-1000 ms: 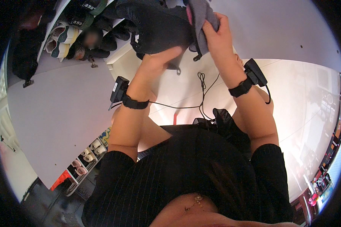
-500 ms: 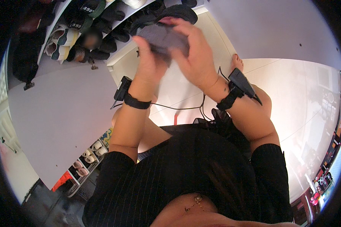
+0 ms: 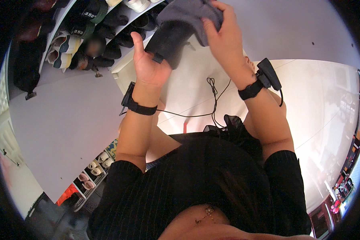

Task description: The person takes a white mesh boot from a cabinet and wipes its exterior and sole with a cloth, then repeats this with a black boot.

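A black shoe (image 3: 170, 42) with a small tab at its near end rests on my left hand (image 3: 152, 68). That hand is palm up, its thumb stretched out and its fingers hidden under the shoe. My right hand (image 3: 227, 40) grips a dark grey cloth (image 3: 190, 16), which drapes over the far part of the shoe and hides it. Black straps with small boxes circle both wrists, and a thin black cable (image 3: 188, 115) runs from them.
At the far left, shelves hold several shoes, among them white sneakers (image 3: 66, 46) and dark pairs. A pale cabinet door (image 3: 60, 128) stands open on the left, another panel (image 3: 284, 28) at the far right. Below left, a low rack (image 3: 84, 192) carries light shoes.
The cloth and my right hand have moved up and right, and the cloth has spread out. More of the black shoe now shows above my left hand, which has turned palm up.
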Action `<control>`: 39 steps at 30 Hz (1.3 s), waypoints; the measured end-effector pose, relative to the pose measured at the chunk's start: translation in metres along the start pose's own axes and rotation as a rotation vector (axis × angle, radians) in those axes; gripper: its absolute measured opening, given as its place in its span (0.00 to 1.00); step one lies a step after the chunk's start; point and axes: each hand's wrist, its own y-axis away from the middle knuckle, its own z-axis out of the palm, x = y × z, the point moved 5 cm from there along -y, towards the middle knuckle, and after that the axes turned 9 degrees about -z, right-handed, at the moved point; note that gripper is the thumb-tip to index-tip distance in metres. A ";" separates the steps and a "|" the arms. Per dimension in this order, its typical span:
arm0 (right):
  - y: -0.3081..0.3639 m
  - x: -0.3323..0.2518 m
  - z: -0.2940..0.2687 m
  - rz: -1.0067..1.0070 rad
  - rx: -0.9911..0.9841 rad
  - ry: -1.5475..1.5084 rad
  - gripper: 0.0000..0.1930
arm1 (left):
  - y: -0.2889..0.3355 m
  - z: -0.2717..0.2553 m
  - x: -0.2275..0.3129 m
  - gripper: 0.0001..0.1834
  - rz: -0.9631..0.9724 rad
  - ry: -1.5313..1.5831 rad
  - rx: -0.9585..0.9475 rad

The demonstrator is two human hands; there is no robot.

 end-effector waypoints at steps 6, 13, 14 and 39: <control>0.024 0.001 0.021 -0.032 -0.041 0.130 0.25 | -0.005 -0.006 -0.008 0.53 0.060 -0.168 0.145; 0.052 -0.044 0.053 -0.111 -0.317 -0.158 0.22 | 0.001 -0.018 0.020 0.40 0.049 0.000 0.043; 0.052 -0.044 0.052 -0.184 -0.345 -0.125 0.21 | -0.003 -0.020 0.018 0.42 -0.036 0.076 -0.136; 0.054 0.079 0.041 0.784 0.167 -0.451 0.22 | 0.017 -0.006 -0.009 0.29 0.081 -0.705 0.334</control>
